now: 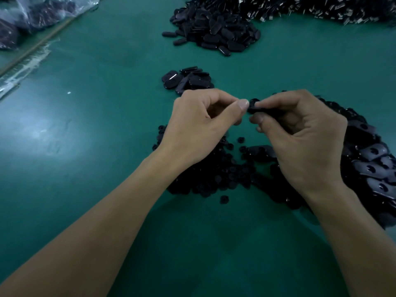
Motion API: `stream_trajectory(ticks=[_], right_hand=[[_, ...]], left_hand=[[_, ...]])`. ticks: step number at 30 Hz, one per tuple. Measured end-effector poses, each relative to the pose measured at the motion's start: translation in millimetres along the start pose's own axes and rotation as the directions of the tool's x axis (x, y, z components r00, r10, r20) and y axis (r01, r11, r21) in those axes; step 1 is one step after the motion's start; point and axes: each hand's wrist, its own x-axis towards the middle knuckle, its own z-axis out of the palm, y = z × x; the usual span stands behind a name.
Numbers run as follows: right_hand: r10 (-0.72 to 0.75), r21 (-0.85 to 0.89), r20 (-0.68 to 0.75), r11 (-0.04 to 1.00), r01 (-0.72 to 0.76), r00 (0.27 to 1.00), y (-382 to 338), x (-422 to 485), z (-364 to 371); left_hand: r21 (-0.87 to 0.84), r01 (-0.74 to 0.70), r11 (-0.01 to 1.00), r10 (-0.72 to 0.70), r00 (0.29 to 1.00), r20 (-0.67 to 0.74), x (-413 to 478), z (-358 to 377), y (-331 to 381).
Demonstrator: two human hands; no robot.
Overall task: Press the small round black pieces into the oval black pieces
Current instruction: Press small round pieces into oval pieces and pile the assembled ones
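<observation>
Right hand (300, 142) pinches oval (260, 110); left hand (199, 125), fingers curled, nips round (254, 102) against it. Risk: tilted round jams or pops off into pile (214, 174).

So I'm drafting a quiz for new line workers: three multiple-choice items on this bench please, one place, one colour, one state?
1. Where are the plastic bags? A. far right B. far left C. under the wrists
2. What colour is the table? A. green B. white C. red
3. What are the left hand and right hand doing? A. lying flat B. hanging idle C. pinching a black piece together

Answers: 1 B, they lie in the top left corner. 2 A, the bare surface is green. 3 C, both close on it above the table.
</observation>
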Motion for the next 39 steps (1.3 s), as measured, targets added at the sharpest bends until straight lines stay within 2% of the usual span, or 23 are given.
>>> stream_trajectory(ticks=[3, 6, 9, 13, 17, 21, 27, 31, 35, 39], right_hand=[[-0.053, 0.035, 0.001, 0.998, 0.053, 0.999, -1.7, -0.2, 0.0], [-0.121, -0.021, 0.016, 0.992, 0.121, 0.993, -4.3, -0.2, -0.9], [-0.127, -0.067, -0.002, 0.99, 0.127, 0.992, -5.1, 0.9, -2.5], [-0.025, -0.003, 0.07, 1.0, 0.026, 0.997, -5.5, -1.0, -1.7], [0.117, 0.171, 0.121, 0.976, -0.137, 0.986, -8.6, -1.5, 0.4], [0.183, 0.273, 0.098, 0.94, -0.203, 0.978, -8.2, 3.2, 1.3], [0.243, 0.391, 0.155, 0.875, -0.285, 0.958, -9.9, 3.1, 2.2], [0.272, 0.437, 0.197, 0.836, -0.333, 0.942, -13.7, 2.6, 3.2], [0.266, 0.34, 0.19, 0.885, -0.317, 0.945, -13.6, 0.7, 3.7], [0.168, -0.056, 0.167, 0.985, -0.16, 0.972, -9.6, -5.6, 4.8]], left_hand=[[-0.077, 0.019, 0.997, -0.016, 0.999, 0.044, 0.7, 0.1, -1.4], [-0.167, 0.0, 0.986, 0.014, 0.996, 0.085, 0.5, 1.1, -1.3], [-0.259, 0.024, 0.966, 0.003, 0.995, 0.1, 1.0, 0.3, -0.8], [-0.282, 0.03, 0.959, -0.022, 0.999, 0.033, 3.4, -1.4, 0.7], [-0.28, 0.017, 0.96, -0.029, 0.999, -0.038, 4.8, -3.2, 1.0], [-0.32, 0.039, 0.947, -0.04, 0.999, 0.002, 3.1, -2.3, 0.7], [-0.364, 0.009, 0.931, 0.004, 0.999, 0.037, 2.0, -0.1, -1.0], [-0.303, -0.011, 0.953, 0.032, 0.997, 0.064, 1.3, 0.7, -1.5], [-0.146, -0.053, 0.988, 0.059, 0.998, 0.037, 2.4, 2.8, -3.9], [-0.196, -0.013, 0.981, 0.011, 1.0, -0.011, 3.0, 3.6, -7.2]])
